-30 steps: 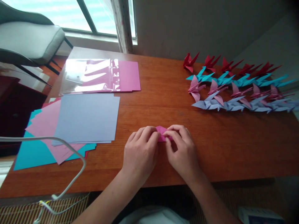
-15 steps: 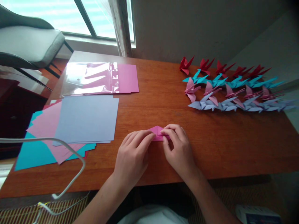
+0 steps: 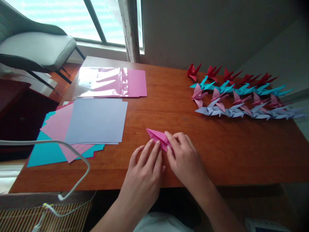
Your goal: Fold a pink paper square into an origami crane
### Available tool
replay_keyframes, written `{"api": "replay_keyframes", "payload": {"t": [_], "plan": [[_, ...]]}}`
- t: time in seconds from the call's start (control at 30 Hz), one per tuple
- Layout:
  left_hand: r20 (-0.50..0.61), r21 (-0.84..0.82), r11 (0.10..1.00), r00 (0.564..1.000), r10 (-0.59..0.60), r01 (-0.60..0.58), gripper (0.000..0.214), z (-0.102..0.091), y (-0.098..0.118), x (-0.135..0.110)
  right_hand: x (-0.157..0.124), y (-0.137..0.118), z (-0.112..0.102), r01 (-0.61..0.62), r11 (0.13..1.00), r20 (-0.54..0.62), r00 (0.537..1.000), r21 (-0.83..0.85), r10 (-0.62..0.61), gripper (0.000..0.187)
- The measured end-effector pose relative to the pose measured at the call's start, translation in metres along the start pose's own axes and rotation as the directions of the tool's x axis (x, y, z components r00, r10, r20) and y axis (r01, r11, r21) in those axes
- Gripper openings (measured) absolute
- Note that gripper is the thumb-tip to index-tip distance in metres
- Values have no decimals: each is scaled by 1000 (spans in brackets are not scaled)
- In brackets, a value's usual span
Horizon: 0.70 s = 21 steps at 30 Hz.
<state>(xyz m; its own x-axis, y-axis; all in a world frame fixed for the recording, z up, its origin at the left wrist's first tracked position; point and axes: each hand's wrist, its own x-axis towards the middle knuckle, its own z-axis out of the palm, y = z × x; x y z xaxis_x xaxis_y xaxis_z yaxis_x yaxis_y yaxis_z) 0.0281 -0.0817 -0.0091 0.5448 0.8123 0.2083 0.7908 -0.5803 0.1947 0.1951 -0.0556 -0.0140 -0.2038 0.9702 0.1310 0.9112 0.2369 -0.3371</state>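
Note:
A folded pink origami paper [image 3: 159, 135] lies on the table in front of me, a long narrow shape with its pointed end toward the far left. My right hand [image 3: 184, 156] grips its right end between thumb and fingers. From the near left, my left hand [image 3: 146, 170] touches the paper's edge with its fingertips; those fingers are stretched and slightly apart, and the thumb is away from the paper. The paper's right end is partly hidden under my right fingers.
Rows of folded cranes stand at the right: red [image 3: 193, 71], turquoise [image 3: 224, 86], pink [image 3: 198, 95] and pale blue [image 3: 212, 109]. Pale blue sheets [image 3: 98, 122] overlap turquoise sheets [image 3: 48, 153] at left, below a plastic-wrapped pink pack [image 3: 137, 83]. A white cable [image 3: 82, 180] crosses the table's left edge.
The pink paper has turned so its point faces far left, and more of it shows. My left hand has drawn nearer to me, its fingers straighter. The view has shifted slightly.

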Motion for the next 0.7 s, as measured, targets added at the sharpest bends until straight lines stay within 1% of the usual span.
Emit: {"api": "replay_keyframes", "payload": {"t": [0.1,0.23,0.33,0.43,0.5,0.6,0.7], "plan": [[39,9,1000,999,9,-10,42,-3,-6,-2,-5,-3,-2,13,1000,43,999,-17,-13,45],[70,2,1000,997,-8,8,49,-6,-14,-3,-10,-2,-2,40,999,41,998,13,-41,45],[71,-18,999,997,-27,28,49,-8,-18,-2,-11,0,-1,40,999,11,999,6,-40,35],[53,-38,998,998,-44,47,45,-9,-20,1,-11,2,-2,58,998,-18,998,0,-58,26],[29,-21,998,998,-62,63,41,-9,-19,4,-12,2,-1,68,998,-28,997,9,-68,18],[6,21,996,996,-90,89,44,-8,-17,6,-12,1,-1,68,997,-32,997,36,-67,10],[24,55,994,995,-96,95,46,-6,-17,8,-11,1,-1,71,995,-29,997,67,-69,7]]}}
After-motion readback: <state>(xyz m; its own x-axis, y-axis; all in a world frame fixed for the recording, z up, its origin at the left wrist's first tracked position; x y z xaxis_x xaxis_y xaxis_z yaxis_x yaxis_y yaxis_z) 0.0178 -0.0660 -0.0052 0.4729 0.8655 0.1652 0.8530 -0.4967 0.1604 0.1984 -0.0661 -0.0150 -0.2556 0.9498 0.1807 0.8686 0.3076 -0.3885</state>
